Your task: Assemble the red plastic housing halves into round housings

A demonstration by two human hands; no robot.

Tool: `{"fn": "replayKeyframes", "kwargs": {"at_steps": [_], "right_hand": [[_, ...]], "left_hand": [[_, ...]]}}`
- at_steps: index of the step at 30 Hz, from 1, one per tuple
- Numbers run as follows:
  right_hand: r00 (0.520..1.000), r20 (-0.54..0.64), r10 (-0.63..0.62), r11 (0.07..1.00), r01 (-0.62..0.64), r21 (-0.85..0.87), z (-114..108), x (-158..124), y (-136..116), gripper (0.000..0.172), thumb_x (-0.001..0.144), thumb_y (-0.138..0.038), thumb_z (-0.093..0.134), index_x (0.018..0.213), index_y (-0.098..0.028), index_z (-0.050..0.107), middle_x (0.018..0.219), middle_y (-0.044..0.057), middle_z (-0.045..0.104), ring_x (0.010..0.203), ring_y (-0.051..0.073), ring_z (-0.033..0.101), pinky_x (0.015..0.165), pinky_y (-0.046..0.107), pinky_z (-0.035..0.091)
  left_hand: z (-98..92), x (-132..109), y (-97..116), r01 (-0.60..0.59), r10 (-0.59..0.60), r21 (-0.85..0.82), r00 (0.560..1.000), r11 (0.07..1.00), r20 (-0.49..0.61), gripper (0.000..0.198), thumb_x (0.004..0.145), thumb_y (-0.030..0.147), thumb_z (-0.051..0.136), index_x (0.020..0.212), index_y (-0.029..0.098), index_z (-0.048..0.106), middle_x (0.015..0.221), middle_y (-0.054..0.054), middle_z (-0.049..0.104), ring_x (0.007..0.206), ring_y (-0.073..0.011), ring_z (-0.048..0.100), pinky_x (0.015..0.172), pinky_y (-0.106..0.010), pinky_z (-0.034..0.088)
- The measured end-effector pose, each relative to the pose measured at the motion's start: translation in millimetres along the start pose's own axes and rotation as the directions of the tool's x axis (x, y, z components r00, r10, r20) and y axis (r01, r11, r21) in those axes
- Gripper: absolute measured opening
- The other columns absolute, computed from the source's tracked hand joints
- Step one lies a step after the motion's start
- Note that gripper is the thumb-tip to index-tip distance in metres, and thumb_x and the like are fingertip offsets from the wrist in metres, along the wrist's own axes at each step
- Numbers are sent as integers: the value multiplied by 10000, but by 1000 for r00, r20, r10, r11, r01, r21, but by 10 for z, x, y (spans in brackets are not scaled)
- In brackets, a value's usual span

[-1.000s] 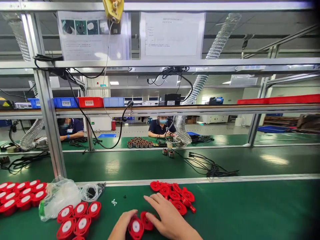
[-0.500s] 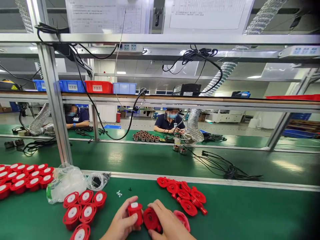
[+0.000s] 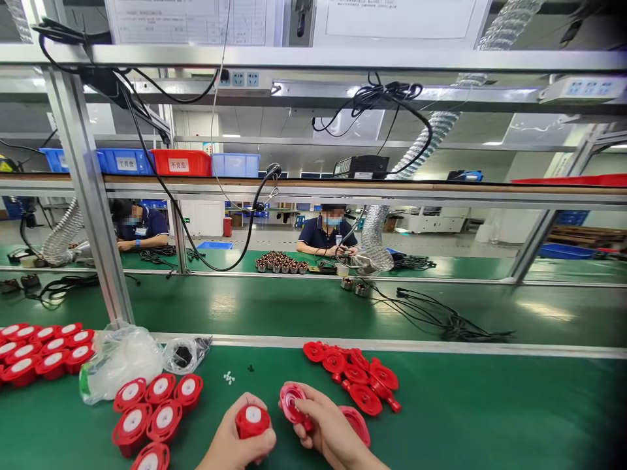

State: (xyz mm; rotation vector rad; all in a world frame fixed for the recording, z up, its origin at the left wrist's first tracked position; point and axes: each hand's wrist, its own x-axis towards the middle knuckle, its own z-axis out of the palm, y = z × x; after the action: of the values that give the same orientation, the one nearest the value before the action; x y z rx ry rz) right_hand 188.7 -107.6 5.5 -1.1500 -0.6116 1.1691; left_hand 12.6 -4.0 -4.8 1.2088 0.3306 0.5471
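Note:
My left hand is wrapped round a red plastic housing with a white disc on top. In my right hand is a red round cover, pinched by its edge and tilted so its hollow face shows. The two parts are apart. Another red cover lies on the green bench, partly hidden behind my right wrist. To the left stand several red housings with white discs. Beyond my right hand is a loose pile of red covers.
Small white pieces and a dark piece lie ahead of my hands. Plastic bags sit by the metal post. More red housings fill the far left. Across the bench, two people work behind black cables.
My right hand has turned the red cover so its hollow face shows, and has drawn it away from the housing. My left hand has moved slightly left and down with the housing.

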Motion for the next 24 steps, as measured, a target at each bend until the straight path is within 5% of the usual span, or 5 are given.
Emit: {"fn": "replayKeyframes", "kwargs": {"at_steps": [4, 8, 13, 19, 24], "right_hand": [[1000, -10, -26, 1000, 26, -10, -46, 26, -11, 460, 688, -433, 801, 1016, -140, 669, 778, 29, 655, 473, 41, 383, 451, 181, 206], [1000, -25, -10, 1000, 10, -10, -43, 9, -38, 350, 671, -387, 759, 895, -137, 661, 691, 9, 623, 448, 30, 305, 446, 188, 142], [999, 25, -26, 998, 24, 60, 30, -89, -133, 407, 717, -377, 785, 1035, -139, 695, 855, 58, 683, 517, 55, 433, 500, 186, 304], [978, 205, -43, 977, -2, 212, 40, -156, -174, 693, 590, -122, 737, 1273, -197, 646, 970, 62, 651, 786, 149, 572, 633, 220, 430], [955, 210, -209, 961, 240, -134, 43, -196, -55, 640, 827, -467, 775, 1372, -234, 532, 1195, 116, 601, 785, 162, 579, 663, 277, 476]], "left_hand": [[3, -1, 7, -6, 6, 71, 1000, 997, 3, 641, 682, 573, 907, 1060, 175, 577, 759, -3, 607, 587, -106, 517, 506, -199, 394], [43, -27, 65, 67, -70, 90, 997, 994, 33, 688, 681, 585, 899, 1116, 198, 533, 740, 29, 593, 514, -75, 453, 471, -193, 311], [72, -62, 155, 59, -66, 157, 997, 986, 38, 566, 600, 455, 959, 803, 186, 504, 697, 41, 569, 630, -96, 462, 584, -206, 355], [61, -79, 193, 58, -66, 308, 998, 950, 17, 398, 600, 308, 891, 761, 165, 556, 697, 9, 615, 639, -129, 493, 622, -244, 397], [73, -78, 204, 46, -43, 413, 999, 909, -18, 234, 578, 141, 762, 752, 151, 606, 678, 4, 634, 637, -148, 525, 605, -246, 409]]}}
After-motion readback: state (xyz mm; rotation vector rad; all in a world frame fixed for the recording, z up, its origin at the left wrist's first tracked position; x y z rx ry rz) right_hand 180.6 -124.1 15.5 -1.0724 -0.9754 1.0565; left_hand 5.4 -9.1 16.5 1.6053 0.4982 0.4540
